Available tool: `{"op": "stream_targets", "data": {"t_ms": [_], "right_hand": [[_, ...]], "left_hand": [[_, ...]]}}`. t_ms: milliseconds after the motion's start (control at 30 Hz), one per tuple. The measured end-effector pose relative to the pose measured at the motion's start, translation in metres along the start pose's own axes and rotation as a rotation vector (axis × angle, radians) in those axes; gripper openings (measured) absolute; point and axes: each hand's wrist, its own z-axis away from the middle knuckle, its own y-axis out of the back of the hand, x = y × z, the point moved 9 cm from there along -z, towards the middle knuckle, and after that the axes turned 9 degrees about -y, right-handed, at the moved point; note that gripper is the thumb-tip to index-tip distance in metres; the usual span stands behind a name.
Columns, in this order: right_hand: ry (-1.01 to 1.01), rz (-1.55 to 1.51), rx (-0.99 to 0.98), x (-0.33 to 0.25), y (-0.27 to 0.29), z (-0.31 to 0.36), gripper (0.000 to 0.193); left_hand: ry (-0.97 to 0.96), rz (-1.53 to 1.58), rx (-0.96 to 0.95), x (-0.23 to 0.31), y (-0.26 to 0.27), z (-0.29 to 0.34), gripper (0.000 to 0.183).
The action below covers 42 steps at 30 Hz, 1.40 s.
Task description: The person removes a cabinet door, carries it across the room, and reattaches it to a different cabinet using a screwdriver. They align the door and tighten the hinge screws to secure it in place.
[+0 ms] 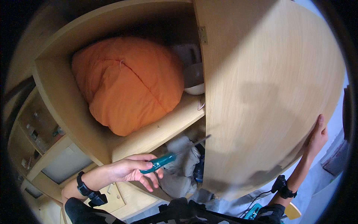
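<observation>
A light wooden cupboard fills the view, its upper shelf [164,128] running out to a pale front edge and its big door [268,93] swung open, hinged beside the shelf at the top. The door takes up most of the room to the right of the shelf, leaving only a narrow gap along its lower edge.

On the shelf a bulky orange cushion [128,84] crowds the compartment almost wall to wall. Squeezed between the cushion and the door's hinge side is a white rounded bowl-like thing [194,80]. Below the shelf, crumpled grey-white cloths [182,164] are stuffed into the lower compartment.

The left hand [134,170], just under the shelf's front edge, has its fingers curled around the teal handle of a screwdriver [164,161]; the thin shaft angles up toward the door's lower inner corner. The right hand [317,140] lies flat with fingers together against the door's far edge, pressing on it. Left of the shelf, smaller open cubbies [37,130] hold small items too blurred to tell.
</observation>
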Motion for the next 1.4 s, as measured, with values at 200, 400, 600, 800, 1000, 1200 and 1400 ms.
{"op": "stream_targets", "data": {"t_ms": [200, 400, 600, 800, 1000, 1200, 1400], "right_hand": [[0.005, -0.191, -0.091, 0.013, -0.01, -0.009, 0.037], [-0.004, 0.045, -0.019, 0.025, -0.007, -0.013, 0.042], [-0.015, 0.044, -0.058, 0.035, -0.01, -0.014, 0.044], [0.018, 0.015, -0.068, 0.03, -0.019, -0.004, 0.042], [-0.057, 0.079, -0.058, 0.033, -0.018, -0.003, 0.043], [-0.027, 0.053, -0.081, 0.03, -0.021, -0.003, 0.044], [-0.015, 0.046, -0.072, 0.026, -0.022, 0.002, 0.043]], "left_hand": [[-0.387, -0.016, -0.07, 0.029, 0.004, -0.033, 0.03], [-0.796, -0.205, 0.182, 0.068, -0.008, -0.07, 0.033], [-1.184, -0.734, 0.647, 0.147, -0.025, -0.032, 0.029], [-1.386, -0.87, 0.803, 0.209, -0.037, -0.002, 0.023], [-1.456, -1.106, 0.769, 0.244, -0.063, -0.018, 0.022], [-1.473, -1.161, 0.77, 0.245, -0.063, -0.021, 0.021], [-1.434, -1.169, 0.79, 0.241, -0.064, -0.017, 0.02]]}}
